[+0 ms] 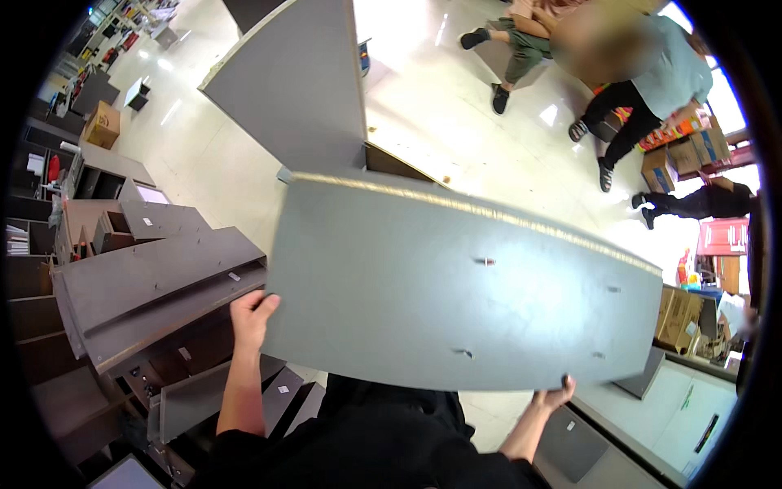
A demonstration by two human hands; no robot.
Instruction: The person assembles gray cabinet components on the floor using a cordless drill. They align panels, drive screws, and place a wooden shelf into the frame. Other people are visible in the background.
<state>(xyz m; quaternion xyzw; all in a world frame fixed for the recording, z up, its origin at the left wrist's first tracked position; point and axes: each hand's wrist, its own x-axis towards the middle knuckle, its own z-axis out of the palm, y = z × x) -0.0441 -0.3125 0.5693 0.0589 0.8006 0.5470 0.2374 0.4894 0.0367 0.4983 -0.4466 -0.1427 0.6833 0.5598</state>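
Note:
A long grey furniture panel [391, 285] spans the middle of the view, with a bare, light-coloured far edge and several small metal fittings on its face. My left hand [252, 316] grips its left end, thumb on the face and fingers behind. At the near edge toward the right, my right hand [555, 394] holds the panel from below, most of its fingers hidden under it. Beyond it stands another large grey panel [301, 90], upright, joined to a lower piece near the far edge; whether the two panels touch I cannot tell.
Stacked dark furniture boards [163, 285] fill the left side. A pale green-white cabinet [668, 416] stands at the lower right, near cardboard boxes [680, 318]. Several people are at the far right, one in a light blue shirt [672, 65]. A carton [103, 125] sits far left.

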